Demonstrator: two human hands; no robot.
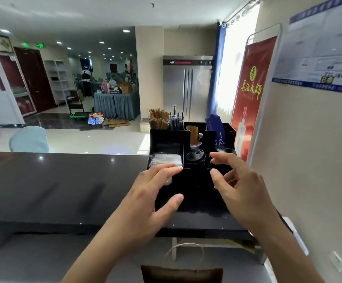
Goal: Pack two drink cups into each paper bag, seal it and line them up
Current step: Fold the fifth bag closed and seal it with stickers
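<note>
Both hands, left (145, 197) & right (241, 188), spread, holding nothing, reaching for black plastic organiser (186, 144). Brown paper bag w/ twine handle (182, 272) sits below counter edge; no cups visible. Best pick needed item cleanly w/o tipping organiser

bright window glare, soft blur, warped edges

The table (63, 176) is dark and glossy, throwing back the ceiling lights; the organiser (170, 139) on it looks like smooth black plastic; clear shiny plastic packets (165, 159) lie in its left bay; brown paper-wrapped sticks (158, 119) stand at the back; the paper bag (181, 273) is matt brown with a twisted cord handle (184, 250); the fridge (187, 88) is brushed metal; the floor (96, 139) is polished.
</note>
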